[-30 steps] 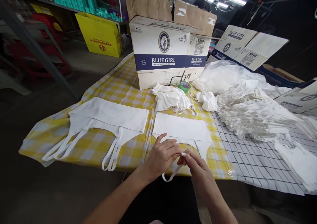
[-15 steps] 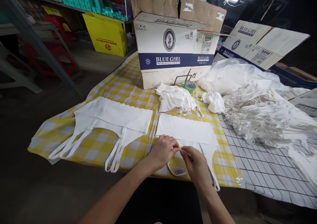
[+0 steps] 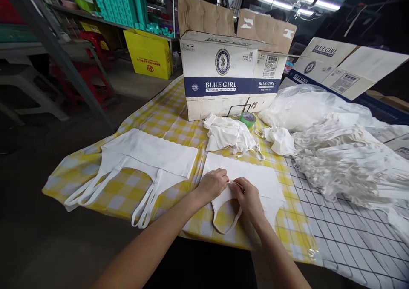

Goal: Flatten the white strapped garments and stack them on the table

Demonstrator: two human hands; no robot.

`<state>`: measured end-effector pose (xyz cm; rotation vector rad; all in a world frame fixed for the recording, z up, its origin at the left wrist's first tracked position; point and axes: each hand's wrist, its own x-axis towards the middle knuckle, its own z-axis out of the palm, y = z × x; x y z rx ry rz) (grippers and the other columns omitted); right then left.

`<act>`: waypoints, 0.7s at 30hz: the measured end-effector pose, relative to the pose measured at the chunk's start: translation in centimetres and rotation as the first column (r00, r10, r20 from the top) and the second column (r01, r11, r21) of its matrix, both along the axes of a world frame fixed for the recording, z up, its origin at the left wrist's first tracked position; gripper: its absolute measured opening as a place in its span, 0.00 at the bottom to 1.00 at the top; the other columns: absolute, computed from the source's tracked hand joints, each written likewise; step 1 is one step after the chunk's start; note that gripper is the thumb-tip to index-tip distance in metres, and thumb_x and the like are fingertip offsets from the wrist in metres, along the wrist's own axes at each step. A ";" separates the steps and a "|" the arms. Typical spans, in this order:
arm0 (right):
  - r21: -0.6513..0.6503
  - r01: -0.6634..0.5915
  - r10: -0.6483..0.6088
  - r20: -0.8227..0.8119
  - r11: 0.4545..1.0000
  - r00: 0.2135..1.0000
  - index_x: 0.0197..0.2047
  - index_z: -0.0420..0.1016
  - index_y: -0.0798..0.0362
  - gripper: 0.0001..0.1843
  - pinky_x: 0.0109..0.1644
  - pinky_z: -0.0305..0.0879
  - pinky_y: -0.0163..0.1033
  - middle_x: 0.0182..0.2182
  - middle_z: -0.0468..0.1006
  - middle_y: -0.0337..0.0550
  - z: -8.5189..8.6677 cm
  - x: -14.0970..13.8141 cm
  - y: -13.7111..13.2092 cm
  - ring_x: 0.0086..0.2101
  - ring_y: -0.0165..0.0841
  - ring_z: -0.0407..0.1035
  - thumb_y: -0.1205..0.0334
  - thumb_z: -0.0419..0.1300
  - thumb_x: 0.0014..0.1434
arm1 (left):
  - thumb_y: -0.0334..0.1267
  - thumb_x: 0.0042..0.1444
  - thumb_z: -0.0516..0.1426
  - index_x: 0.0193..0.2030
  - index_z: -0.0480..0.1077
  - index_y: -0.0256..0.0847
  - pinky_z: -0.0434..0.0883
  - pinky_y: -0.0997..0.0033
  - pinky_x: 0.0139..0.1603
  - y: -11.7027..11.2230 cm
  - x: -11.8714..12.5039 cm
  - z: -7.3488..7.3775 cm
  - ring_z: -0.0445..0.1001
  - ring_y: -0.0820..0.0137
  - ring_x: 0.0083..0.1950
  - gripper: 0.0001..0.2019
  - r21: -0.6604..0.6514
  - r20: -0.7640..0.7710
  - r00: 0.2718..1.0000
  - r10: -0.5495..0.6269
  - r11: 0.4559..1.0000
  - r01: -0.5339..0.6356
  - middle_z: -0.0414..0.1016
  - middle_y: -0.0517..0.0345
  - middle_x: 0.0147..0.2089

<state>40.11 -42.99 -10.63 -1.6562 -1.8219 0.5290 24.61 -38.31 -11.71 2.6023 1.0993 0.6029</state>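
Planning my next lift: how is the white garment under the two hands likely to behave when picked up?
The white garment is probably floppy: much of it lies flat, like soft cloth. It is likely light for its size, since the fabric looks thin. Its looped strap may dangle or twist, as it bows out slack toward the near side.

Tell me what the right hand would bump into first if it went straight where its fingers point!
Probably the left hand, just across a small gap from the right hand. The white garment is close beneath, though; depth is unclear, so it might get brushed first.
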 end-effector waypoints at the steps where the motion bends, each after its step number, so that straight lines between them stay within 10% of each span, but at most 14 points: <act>1: 0.001 -0.008 0.008 0.008 1.000 1.000 0.31 0.70 0.54 0.13 0.33 0.58 0.35 0.27 0.72 0.42 0.0 0.1 0.1 0.28 0.31 0.65 0.60 0.47 0.60 | 0.31 0.57 0.52 0.34 0.70 0.38 0.66 0.66 0.43 0.1 0.0 -0.1 0.67 0.68 0.41 0.06 -0.018 0.019 1.000 0.011 1.000 -0.011 0.68 0.55 0.38; 21: -0.016 -0.167 0.154 0.469 0.986 0.870 0.32 0.68 0.52 0.09 0.28 0.49 0.33 0.29 0.71 0.39 0.5 1.1 1.8 0.26 0.28 0.65 0.69 0.48 0.59 | 0.34 0.53 0.56 0.31 0.72 0.40 0.65 0.65 0.43 1.5 0.2 -0.4 0.65 0.67 0.44 0.04 -0.164 0.148 0.987 0.060 0.986 -0.036 0.69 0.57 0.35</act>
